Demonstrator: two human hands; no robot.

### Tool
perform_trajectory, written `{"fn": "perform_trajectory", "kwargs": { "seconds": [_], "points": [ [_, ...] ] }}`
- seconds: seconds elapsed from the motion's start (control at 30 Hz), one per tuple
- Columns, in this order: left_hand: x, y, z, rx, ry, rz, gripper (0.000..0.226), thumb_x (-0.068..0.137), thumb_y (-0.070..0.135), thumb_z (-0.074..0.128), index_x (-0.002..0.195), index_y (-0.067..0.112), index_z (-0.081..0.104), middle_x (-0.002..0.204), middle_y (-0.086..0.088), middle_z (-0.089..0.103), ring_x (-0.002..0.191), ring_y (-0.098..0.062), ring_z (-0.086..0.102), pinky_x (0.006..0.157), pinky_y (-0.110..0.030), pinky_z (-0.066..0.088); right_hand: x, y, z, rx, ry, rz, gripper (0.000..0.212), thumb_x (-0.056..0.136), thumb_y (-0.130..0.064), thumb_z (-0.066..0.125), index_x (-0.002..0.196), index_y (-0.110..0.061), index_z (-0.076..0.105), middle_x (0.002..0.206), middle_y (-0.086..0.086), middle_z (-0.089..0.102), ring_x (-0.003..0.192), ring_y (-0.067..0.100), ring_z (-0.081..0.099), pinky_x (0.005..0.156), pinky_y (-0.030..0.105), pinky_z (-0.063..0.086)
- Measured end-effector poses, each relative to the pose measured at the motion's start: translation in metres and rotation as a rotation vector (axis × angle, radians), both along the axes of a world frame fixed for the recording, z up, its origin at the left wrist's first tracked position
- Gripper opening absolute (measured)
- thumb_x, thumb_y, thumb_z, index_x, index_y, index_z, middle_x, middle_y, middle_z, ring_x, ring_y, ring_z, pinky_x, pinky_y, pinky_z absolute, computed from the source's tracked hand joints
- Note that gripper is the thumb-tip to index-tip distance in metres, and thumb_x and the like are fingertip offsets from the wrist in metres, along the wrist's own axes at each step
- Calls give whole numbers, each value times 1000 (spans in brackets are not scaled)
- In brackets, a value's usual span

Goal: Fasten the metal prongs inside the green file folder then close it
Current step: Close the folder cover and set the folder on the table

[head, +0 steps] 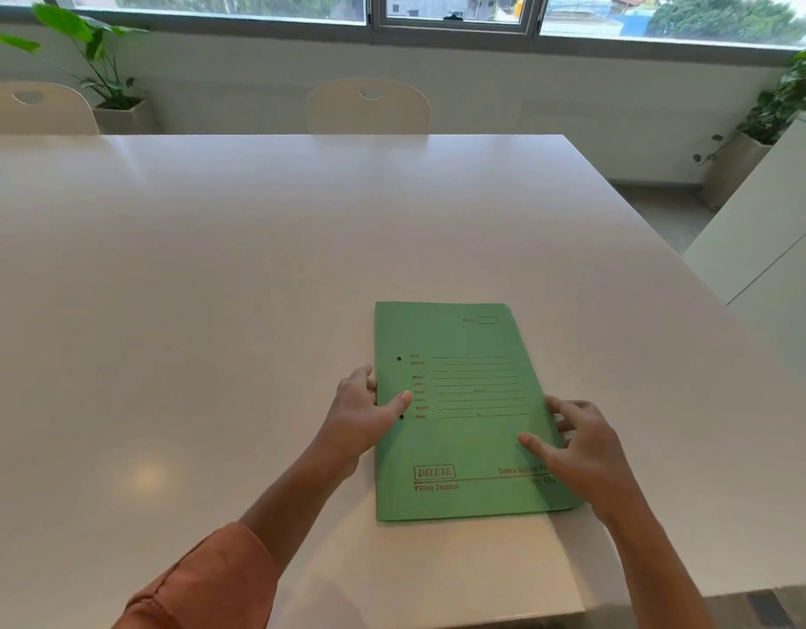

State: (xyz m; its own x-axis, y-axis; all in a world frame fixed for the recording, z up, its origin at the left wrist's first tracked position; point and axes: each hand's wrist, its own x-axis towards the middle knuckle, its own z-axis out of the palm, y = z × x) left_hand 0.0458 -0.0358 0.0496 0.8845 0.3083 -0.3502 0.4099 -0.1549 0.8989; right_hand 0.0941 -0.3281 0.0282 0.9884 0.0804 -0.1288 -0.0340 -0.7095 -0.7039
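The green file folder (464, 429) lies closed and flat on the white table (237, 274), cover up, with red printed lines and two punched holes near its left spine. My left hand (360, 415) grips the spine edge, thumb on the cover, fingers at the edge. My right hand (582, 447) rests at the folder's right edge, thumb pressing the cover, fingers spread around the edge. The metal prongs are hidden inside.
Two pale chairs (369, 106) stand at the table's far side. Potted plants (101, 70) sit left and right under the window. A white cabinet (768, 220) stands to the right. The table's near edge runs just below my forearms.
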Motion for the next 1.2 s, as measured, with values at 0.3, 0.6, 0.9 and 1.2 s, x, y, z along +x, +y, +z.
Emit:
{"fn": "perform_trajectory", "kwargs": {
  "seconds": [0.3,0.6,0.9,1.2],
  "points": [
    [-1,-11,-11,-129,-46,151,41,92,11,76,129,12,56,115,-6,69,86,-11,77,65,-23,62,-13,10,-5,-22,-81,-45,86,73,-21,93,148,-8,52,119,2,53,115,25,54,100,46,54],
    [-7,-4,-11,-434,-185,120,63,98,-1,64,139,40,39,120,-9,75,98,-31,78,76,-51,65,-21,22,-6,385,-80,-160,80,79,-18,90,148,-28,50,133,-7,57,115,15,63,87,42,64],
    [5,96,29,-456,-301,177,69,94,-3,65,150,28,41,120,-13,76,104,-38,76,76,-51,65,4,104,23,730,80,-15,68,95,5,66,151,-29,47,117,-7,76,101,19,77,78,45,66],
    [27,248,53,-62,-261,318,62,91,2,74,147,15,51,126,-9,67,100,-33,75,78,-49,65,40,266,54,706,-14,173,65,87,16,52,135,-26,63,109,2,77,87,6,75,66,18,60]
  ]
}}
